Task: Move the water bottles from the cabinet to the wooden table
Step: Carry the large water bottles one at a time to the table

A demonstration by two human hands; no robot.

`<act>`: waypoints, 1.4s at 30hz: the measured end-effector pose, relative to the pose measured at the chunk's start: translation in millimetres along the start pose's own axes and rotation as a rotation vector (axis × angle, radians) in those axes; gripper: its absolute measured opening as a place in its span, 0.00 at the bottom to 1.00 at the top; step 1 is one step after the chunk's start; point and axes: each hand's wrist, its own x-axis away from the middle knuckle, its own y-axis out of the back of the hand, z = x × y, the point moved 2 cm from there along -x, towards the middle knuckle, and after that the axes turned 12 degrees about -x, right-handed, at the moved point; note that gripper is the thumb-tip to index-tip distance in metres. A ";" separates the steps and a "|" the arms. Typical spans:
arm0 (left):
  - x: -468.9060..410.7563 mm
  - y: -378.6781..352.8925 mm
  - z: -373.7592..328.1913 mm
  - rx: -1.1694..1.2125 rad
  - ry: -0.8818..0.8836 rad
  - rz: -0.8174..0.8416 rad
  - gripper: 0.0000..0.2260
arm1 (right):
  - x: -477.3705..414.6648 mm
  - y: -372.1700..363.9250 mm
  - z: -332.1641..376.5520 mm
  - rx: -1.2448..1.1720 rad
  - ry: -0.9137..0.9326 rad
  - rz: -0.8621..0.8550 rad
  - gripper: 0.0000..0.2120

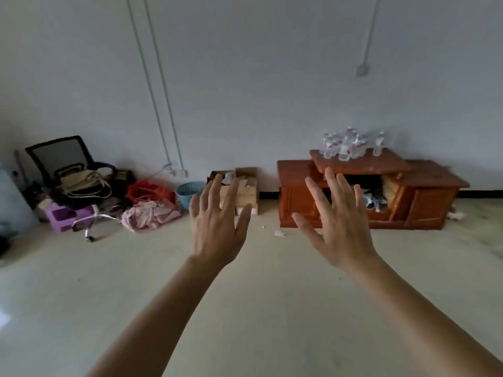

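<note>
Left hand and right hand splayed; water bottles upright atop cabinet.

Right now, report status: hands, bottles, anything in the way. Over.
Left hand open, right hand open. Bottles standing on cabinet. Paper scrap on floor ahead.

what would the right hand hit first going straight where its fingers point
Probably the wooden cabinet, near its open middle; nothing shows between it and the right hand, though depth is unclear.
</note>
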 end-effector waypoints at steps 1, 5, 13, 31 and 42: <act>-25.1 -18.8 -14.4 0.022 -0.040 0.004 0.25 | -9.7 1.4 -22.8 0.020 -0.047 -0.010 0.35; -100.1 -77.7 -75.5 0.097 -0.175 0.041 0.26 | -23.1 12.8 -99.8 0.113 -0.202 -0.057 0.35; -193.3 -195.5 -235.0 0.199 -0.366 0.120 0.27 | -26.0 24.8 -272.6 0.246 -0.397 -0.141 0.35; -476.1 -478.7 -413.8 0.120 -0.224 0.232 0.30 | -274.1 -118.0 -662.8 0.108 -0.380 -0.014 0.42; -690.3 -651.5 -483.4 0.211 -0.302 0.301 0.30 | -440.2 -199.5 -850.4 0.184 -0.436 0.007 0.44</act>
